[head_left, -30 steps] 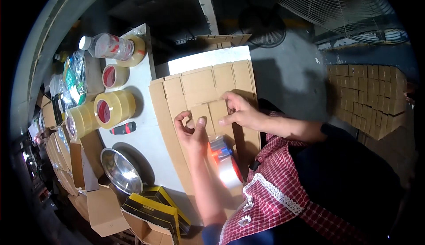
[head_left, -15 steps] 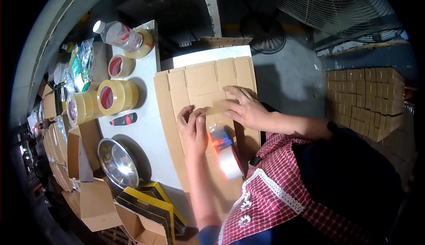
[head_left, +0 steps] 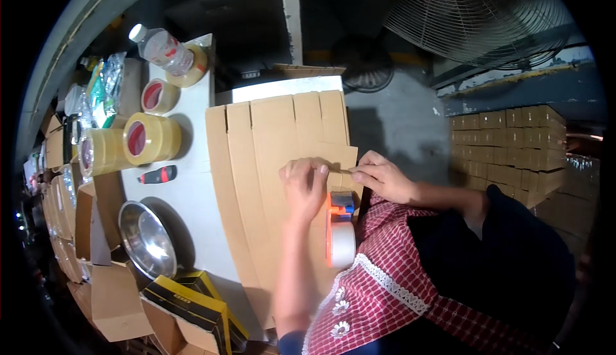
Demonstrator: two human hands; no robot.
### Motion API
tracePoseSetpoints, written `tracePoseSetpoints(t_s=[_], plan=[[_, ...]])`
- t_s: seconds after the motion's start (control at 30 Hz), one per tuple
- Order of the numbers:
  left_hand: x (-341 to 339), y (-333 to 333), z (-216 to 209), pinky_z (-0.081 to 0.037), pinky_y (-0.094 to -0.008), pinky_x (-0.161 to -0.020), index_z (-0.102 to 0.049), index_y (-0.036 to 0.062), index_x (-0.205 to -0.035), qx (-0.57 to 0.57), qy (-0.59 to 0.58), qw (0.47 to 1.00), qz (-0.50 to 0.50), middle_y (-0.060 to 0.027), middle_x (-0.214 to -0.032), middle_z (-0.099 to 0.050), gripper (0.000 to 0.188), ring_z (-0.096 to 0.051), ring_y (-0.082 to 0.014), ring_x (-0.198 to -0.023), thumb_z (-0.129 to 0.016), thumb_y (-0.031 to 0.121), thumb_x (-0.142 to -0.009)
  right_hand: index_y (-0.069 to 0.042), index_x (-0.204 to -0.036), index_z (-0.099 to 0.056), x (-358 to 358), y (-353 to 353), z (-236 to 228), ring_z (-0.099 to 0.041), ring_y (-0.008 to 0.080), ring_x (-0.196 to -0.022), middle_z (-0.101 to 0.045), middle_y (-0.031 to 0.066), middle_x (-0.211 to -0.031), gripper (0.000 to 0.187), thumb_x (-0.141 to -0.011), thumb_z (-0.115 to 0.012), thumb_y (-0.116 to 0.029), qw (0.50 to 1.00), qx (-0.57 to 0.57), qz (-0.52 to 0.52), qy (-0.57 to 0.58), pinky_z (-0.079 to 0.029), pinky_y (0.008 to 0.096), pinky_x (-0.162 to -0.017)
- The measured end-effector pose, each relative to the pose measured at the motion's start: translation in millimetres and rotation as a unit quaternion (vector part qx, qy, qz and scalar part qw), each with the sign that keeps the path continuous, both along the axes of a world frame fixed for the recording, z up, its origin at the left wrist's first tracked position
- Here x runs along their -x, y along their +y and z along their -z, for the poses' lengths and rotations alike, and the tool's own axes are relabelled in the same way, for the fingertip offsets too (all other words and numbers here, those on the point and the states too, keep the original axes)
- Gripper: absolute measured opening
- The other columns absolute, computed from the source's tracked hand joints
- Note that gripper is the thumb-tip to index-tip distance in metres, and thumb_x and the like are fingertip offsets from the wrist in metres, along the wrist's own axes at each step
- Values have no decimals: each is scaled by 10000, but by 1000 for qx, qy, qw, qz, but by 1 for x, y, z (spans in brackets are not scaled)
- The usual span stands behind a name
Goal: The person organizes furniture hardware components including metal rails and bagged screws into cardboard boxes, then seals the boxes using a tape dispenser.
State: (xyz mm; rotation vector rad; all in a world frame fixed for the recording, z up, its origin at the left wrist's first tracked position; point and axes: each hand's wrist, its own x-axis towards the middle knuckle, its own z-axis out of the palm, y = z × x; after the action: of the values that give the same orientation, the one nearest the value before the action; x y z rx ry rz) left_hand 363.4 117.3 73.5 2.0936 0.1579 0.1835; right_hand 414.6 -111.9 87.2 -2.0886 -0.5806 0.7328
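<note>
Flat cardboard sheets (head_left: 269, 143) with slots along their far end lie stacked in front of me. My left hand (head_left: 303, 185) is closed, thumb and fingers pinching the near edge of a small cardboard flap (head_left: 340, 154) above the top sheet. My right hand (head_left: 384, 178) pinches the same piece at its right corner. Whether this flap is loose or part of a sheet, I cannot tell. Just below the hands, an orange and blue tape dispenser (head_left: 341, 233) with a wide roll of tape lies on the cardboard, touching neither hand.
On the white table (head_left: 202, 207) to the left are clear tape rolls (head_left: 154, 138), a plastic bottle (head_left: 163, 50), a red-and-black cutter (head_left: 157, 174) and a steel bowl (head_left: 147, 239). Open boxes (head_left: 186, 310) stand lower left. A fan (head_left: 481, 18) and stacked cartons (head_left: 507, 149) are at right.
My right hand has gone from spread over the sheet to pinching the flap's corner. Both hands are now lower, closer to the dispenser. The whole view has shifted slightly.
</note>
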Motion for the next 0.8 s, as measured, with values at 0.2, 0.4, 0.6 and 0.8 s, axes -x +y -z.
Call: tracePoseSetpoints(t_s=[0.2,0.4,0.6,0.8], plan=[[-1,-15,4,-385,-416,-916,-701,80,-888,13,-2,999,47,-74,-857,-670,98,-572,-294,-889,-673,172,-908,-50,-1172,-761,4,-31,22,-557,242,-1167,-612,79,-1089,316,-969,-719,-290,985,-106,69,120,-433,346,-1004],[5,-16,1,-425,-394,-908,-704,35,-911,25,14,999,45,-109,-865,-663,173,-579,-300,-953,-670,201,-942,-20,-955,-636,22,-17,20,-584,112,-1044,-551,21,-1060,118,-939,-737,-78,922,-269,188,205,-486,263,-924],[10,-34,-22,-413,-425,-1081,-746,40,-1087,38,-37,996,-71,-140,-1337,-586,238,-488,-328,-1264,-677,231,-963,-9,-975,-583,17,-15,22,-594,98,-931,-589,26,-1005,175,-923,-736,-77,913,-310,184,193,-518,289,-838],[2,-21,-8,-376,-390,-1082,-733,67,-1221,-71,98,989,81,-123,-1272,-619,346,-496,-257,-1236,-549,313,-1061,-57,-994,-639,17,-15,22,-605,112,-942,-660,18,-979,151,-892,-729,-125,824,-338,200,408,-457,266,-892]])
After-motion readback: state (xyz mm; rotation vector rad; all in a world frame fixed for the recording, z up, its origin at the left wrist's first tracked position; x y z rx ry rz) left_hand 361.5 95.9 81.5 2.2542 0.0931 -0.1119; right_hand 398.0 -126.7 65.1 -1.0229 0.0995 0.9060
